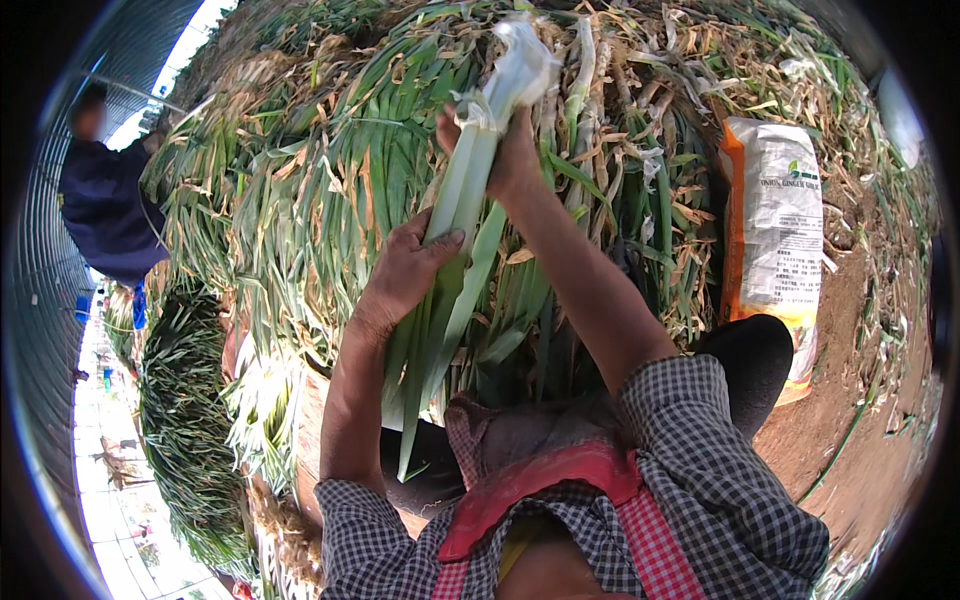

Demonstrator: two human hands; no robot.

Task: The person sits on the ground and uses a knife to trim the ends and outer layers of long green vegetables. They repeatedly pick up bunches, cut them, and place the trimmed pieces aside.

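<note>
A large Welsh onion or leek (466, 169) slants up and away in front of me. Its long green leaves hang toward my lap. My left hand (409, 266) is closed around the green part, thumb laid across the front. Higher up, my right hand (514, 161) wraps the stalk from behind, and its fingertips show on the far left side. A whitish, loosened skin (519, 64) at the stalk's upper end is blurred, as if moving. Beneath both hands spreads a deep heap of similar onions (386, 150) with green leaves and dry brown tips.
A printed white and orange sack (780, 217) lies right on bare soil (847, 315), beside my dark-clad knee (750, 364). A person in dark blue (112, 202) is at the far left. Trimmed-looking green bundles (187, 420) are stacked at lower left, near pale stalks (266, 420).
</note>
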